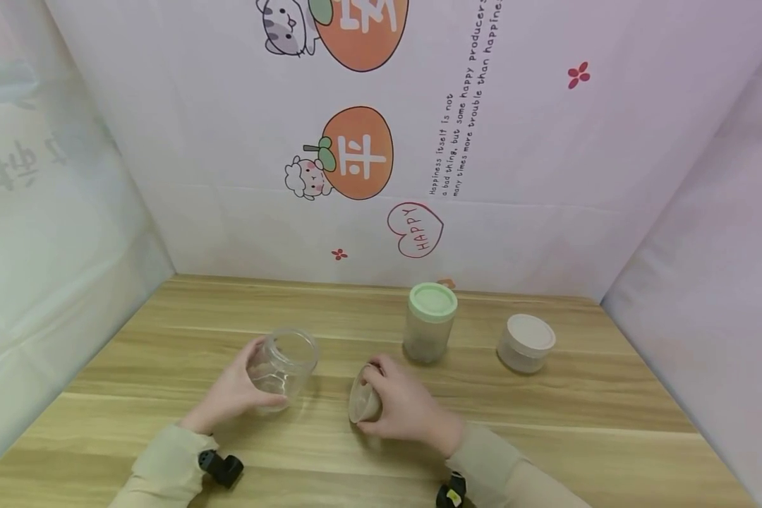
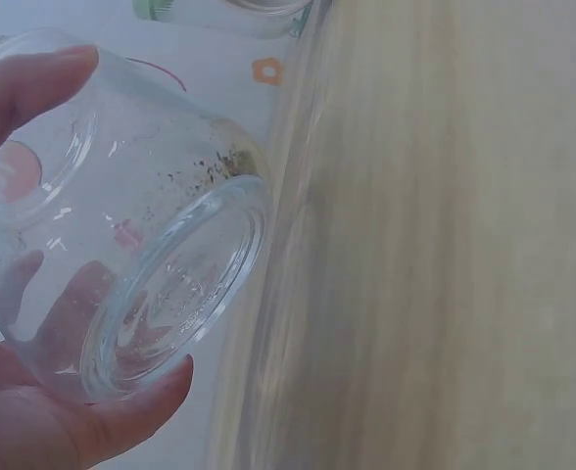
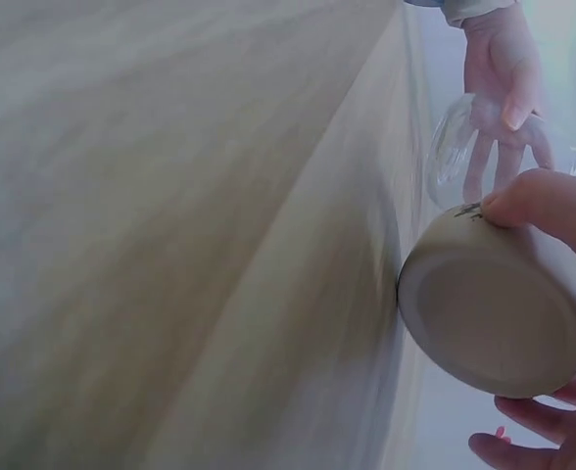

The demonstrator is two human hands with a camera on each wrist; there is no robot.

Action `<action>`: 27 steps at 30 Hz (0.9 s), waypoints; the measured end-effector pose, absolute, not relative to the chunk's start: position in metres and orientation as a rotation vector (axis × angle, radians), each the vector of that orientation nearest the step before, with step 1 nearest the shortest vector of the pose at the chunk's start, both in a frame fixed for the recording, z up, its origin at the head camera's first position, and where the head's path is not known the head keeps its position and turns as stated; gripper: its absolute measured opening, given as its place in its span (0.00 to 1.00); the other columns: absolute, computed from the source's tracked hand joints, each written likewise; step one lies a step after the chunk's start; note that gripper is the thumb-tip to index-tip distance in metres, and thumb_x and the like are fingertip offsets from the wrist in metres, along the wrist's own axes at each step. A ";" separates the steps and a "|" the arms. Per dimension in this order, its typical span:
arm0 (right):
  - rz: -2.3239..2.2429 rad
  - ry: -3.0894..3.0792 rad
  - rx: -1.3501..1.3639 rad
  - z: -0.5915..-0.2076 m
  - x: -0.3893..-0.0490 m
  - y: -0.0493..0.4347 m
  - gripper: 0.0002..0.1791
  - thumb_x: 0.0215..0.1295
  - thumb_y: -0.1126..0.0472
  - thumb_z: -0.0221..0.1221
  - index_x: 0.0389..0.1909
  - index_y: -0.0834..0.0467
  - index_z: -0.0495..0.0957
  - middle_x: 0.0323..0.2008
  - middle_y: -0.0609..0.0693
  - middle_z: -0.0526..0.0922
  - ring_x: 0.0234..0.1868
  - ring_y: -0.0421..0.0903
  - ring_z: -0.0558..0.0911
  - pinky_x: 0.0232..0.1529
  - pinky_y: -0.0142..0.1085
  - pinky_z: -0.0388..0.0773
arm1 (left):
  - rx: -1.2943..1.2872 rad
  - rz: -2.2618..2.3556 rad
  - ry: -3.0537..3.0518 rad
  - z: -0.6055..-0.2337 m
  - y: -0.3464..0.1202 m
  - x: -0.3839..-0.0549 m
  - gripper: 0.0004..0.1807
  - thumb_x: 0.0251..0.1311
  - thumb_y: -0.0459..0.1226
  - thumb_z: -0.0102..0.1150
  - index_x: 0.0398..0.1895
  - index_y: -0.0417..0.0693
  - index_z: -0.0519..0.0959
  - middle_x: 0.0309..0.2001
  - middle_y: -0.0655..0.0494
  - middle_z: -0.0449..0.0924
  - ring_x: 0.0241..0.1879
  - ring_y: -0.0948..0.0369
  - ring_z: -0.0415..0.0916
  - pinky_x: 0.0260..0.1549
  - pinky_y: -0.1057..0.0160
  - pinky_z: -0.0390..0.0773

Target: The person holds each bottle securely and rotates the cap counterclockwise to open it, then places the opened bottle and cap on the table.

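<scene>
My left hand (image 1: 235, 386) grips a clear glass jar (image 1: 295, 363), thumb and fingers spread around its sides. The left wrist view shows the jar (image 2: 161, 255) tilted, with dark flecks and a brownish patch inside near its thick base. To the right of it, my right hand (image 1: 409, 409) holds a small beige cup (image 1: 363, 401) tipped onto its side, its opening facing left toward the jar. From the right wrist the cup's flat bottom (image 3: 499, 318) is visible, with a small dark mark on its side by the thumb. A gap separates cup and jar.
Behind the right hand stands a frosted jar with a green lid (image 1: 432, 324). Farther right is a low container with a white lid (image 1: 525, 343). The wooden tabletop (image 1: 330, 466) meets a printed white cloth (image 1: 514, 233) at the back, with more cloth on both sides.
</scene>
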State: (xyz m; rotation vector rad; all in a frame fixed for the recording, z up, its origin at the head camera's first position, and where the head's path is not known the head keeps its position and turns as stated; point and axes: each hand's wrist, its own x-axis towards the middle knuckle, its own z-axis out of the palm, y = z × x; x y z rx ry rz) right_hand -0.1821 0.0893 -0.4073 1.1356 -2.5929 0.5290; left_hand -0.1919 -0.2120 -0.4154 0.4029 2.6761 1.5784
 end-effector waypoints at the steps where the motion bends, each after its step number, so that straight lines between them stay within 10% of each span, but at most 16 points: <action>1: 0.521 -2.592 1.131 -0.407 -0.182 0.088 0.31 0.39 0.47 0.74 0.42 0.55 0.71 0.48 0.54 0.71 0.45 0.46 0.75 0.42 0.38 0.80 | 0.399 1.571 2.689 -0.415 -0.213 -0.192 0.59 0.33 0.38 0.79 0.70 0.39 0.52 0.62 0.33 0.64 0.57 0.37 0.69 0.53 0.42 0.74; 27: 0.459 -2.883 1.043 -0.413 -0.182 0.054 0.32 0.34 0.50 0.70 0.46 0.51 0.73 0.43 0.52 0.71 0.39 0.43 0.72 0.29 0.27 0.70 | 0.370 1.587 2.737 -0.416 -0.226 -0.187 0.58 0.33 0.37 0.79 0.69 0.40 0.53 0.62 0.34 0.65 0.57 0.38 0.69 0.54 0.39 0.72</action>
